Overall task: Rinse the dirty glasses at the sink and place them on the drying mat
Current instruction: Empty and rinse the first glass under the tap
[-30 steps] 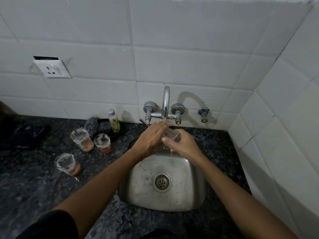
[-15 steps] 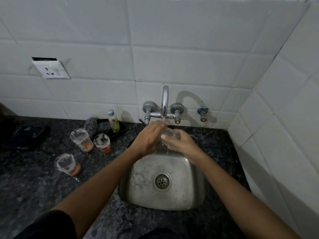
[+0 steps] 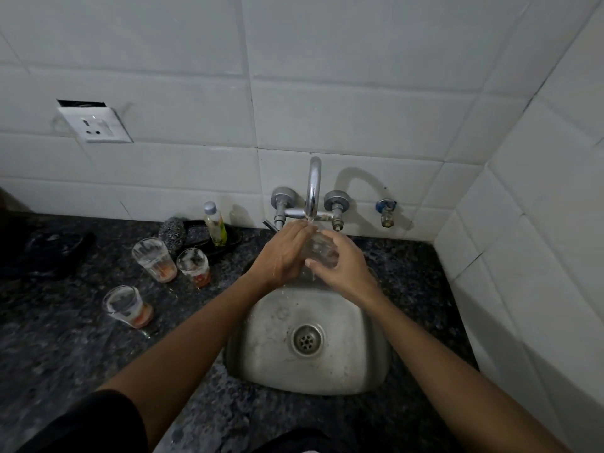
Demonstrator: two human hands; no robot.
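1. Glass [image 3: 318,253], clear, is held under the running tap [image 3: 312,191] above the back edge of the steel sink [image 3: 277,354].
2. Right hand [image 3: 343,269] grips the glass, fingers curled round its wall.
3. Left hand [image 3: 282,253] lies against the glass's left side, fingers extended over it into the water stream.
4. Three dirty glasses with orange residue stand upright on the dark stone bench [image 3: 65,348] left of the sink: two near the wall [image 3: 153,259] [image 3: 193,268], one nearer the person [image 3: 127,307].
5. A small bottle [image 3: 215,223] and a steel scrubber [image 3: 172,233] sit by the wall behind them.
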